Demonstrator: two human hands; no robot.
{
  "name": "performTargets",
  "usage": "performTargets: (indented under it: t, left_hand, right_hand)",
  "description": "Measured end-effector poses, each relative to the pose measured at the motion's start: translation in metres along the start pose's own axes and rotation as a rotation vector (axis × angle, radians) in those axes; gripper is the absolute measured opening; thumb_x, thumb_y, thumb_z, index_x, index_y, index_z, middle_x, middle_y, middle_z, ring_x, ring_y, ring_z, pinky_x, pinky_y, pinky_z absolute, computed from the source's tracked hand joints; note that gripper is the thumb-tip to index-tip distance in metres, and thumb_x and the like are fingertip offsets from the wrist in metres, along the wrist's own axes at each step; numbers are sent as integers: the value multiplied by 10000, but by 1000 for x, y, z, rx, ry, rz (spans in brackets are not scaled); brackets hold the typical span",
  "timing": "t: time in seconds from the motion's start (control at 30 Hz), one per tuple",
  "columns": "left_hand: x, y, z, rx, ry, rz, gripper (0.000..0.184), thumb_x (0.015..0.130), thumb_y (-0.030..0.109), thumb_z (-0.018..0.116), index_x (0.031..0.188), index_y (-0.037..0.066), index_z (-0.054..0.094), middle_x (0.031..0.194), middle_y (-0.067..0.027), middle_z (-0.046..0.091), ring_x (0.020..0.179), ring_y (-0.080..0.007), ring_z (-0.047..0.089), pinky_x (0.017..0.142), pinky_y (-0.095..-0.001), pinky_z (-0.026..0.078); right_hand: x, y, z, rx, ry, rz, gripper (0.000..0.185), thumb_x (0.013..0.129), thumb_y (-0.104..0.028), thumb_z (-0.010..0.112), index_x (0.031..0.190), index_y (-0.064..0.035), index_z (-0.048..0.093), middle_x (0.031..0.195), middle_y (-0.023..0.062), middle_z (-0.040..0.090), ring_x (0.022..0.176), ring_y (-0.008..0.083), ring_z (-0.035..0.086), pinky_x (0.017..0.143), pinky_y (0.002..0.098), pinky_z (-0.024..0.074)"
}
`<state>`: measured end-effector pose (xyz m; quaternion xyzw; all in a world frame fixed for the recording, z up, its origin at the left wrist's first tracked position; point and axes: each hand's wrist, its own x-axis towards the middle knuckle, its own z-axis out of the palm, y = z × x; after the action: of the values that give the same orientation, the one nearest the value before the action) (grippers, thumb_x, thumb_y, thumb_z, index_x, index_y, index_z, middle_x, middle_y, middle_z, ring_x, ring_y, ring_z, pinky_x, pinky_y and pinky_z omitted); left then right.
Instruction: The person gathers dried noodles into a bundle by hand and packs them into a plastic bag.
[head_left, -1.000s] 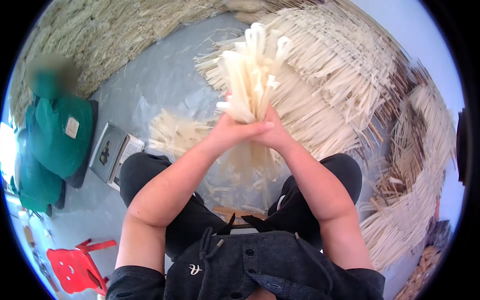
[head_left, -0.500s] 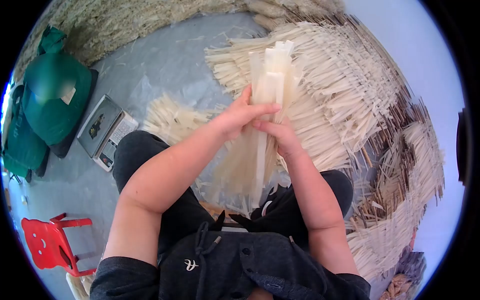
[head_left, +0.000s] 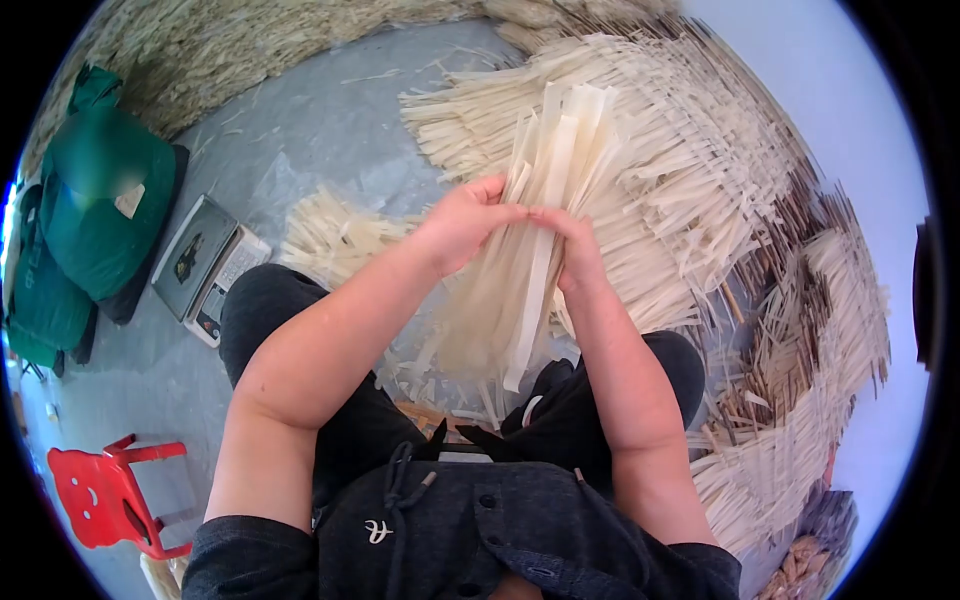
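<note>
A bundle of long, flat, pale strips (head_left: 545, 250) is held upright between my hands, its ends spread at top and bottom. My left hand (head_left: 468, 222) wraps the bundle's left side, thumb across the front. From the right, my right hand (head_left: 575, 245) grips the same strips, its thumb meeting the left thumb at the front. The fingers behind the bundle are hidden. Beyond it lies a large pile of similar strips (head_left: 650, 130), and a smaller pile (head_left: 335, 235) lies to the left.
Left of my knees stands a scale (head_left: 210, 265), with green sacks (head_left: 105, 215) beyond it. A red plastic stool (head_left: 105, 495) is at lower left. More strips (head_left: 800, 400) line the right wall. Rough fibrous material (head_left: 220, 50) spans the back.
The bundle has come lower and shifted right, and its looped or uneven top now shows flatter, fanned ends. My thumbs have moved together across its front. The whole view has also shifted.
</note>
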<state>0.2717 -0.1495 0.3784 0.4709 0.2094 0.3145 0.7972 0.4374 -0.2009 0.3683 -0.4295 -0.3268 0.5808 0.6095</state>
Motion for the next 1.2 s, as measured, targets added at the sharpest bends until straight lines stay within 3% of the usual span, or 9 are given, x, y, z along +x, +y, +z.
performTargets:
  t: [0.03, 0.17, 0.53, 0.63, 0.77, 0.87, 0.93, 1.03, 1.2]
  left_hand:
    - [0, 0, 2, 199, 38, -9, 372, 966, 105, 510, 1328, 20, 500, 1219, -76, 603, 1045, -150, 607, 900, -307, 501]
    - [9, -11, -3, 62, 135, -16, 336, 988, 166, 525, 1289, 19, 548, 1146, -50, 640, 997, -118, 614, 865, -279, 499]
    - [0, -14, -7, 733, 209, 144, 292, 989, 202, 530, 1197, 14, 613, 1041, -30, 669, 914, -80, 599, 800, -266, 499]
    - [3, -14, -13, 752, 299, 82, 290, 991, 211, 527, 1189, 21, 620, 1018, -47, 675, 892, -90, 607, 786, -275, 504]
    - [12, -16, -18, 386, 373, 100, 306, 996, 230, 517, 1213, 33, 605, 1044, -65, 672, 907, -115, 615, 792, -278, 504]
    - [12, -16, -15, 308, 360, 2, 362, 1003, 251, 504, 1288, 31, 548, 1169, -89, 629, 1047, -151, 591, 882, -300, 486]
    - [10, -14, -7, -9, 187, -47, 547, 973, 340, 561, 1396, 26, 414, 1309, -115, 537, 1206, -193, 511, 988, -337, 438]
    - [-1, -5, 8, 356, 172, -24, 748, 914, 432, 633, 1448, 25, 302, 1372, -134, 470, 1281, -225, 450, 1044, -381, 397]
    - [8, -13, -4, 116, -10, 3, 868, 830, 424, 740, 1442, 24, 273, 1326, -155, 493, 1235, -253, 492, 1017, -398, 427]
  right_hand:
    - [2, -1, -2, 32, 21, -3, 484, 752, -66, 684, 1208, 37, 555, 1066, 121, 650, 945, 225, 646, 821, 345, 536]
    - [1, -6, 1, 25, 57, -23, 484, 747, -63, 692, 1202, 37, 557, 1051, 123, 655, 921, 230, 652, 816, 347, 540]
    - [6, 2, -5, -24, 97, -13, 517, 735, -96, 737, 1198, 36, 551, 1039, 133, 651, 919, 228, 649, 787, 361, 541]
    - [2, -1, 2, -30, 56, -1, 508, 735, -90, 739, 1195, 27, 557, 1038, 127, 652, 919, 222, 648, 789, 356, 538]
    - [-4, 1, 14, -47, 7, 51, 503, 744, -81, 735, 1205, 12, 557, 1057, 117, 651, 937, 217, 643, 809, 348, 532]
    - [-7, 1, 16, -133, -10, 30, 498, 750, -67, 726, 1214, 2, 557, 1087, 110, 645, 976, 213, 632, 837, 340, 522]
    - [-7, -1, 15, -127, -22, 49, 517, 758, -75, 724, 1236, -7, 542, 1118, 108, 634, 1017, 210, 620, 858, 346, 514]
    - [-7, 0, 18, -250, -59, -4, 616, 731, -98, 731, 1292, -8, 491, 1126, 124, 630, 1040, 223, 616, 885, 362, 505]
    - [-1, -1, 13, -641, -53, -95, 771, 661, -211, 764, 1329, -5, 437, 1158, 178, 615, 1079, 278, 609, 925, 370, 486]
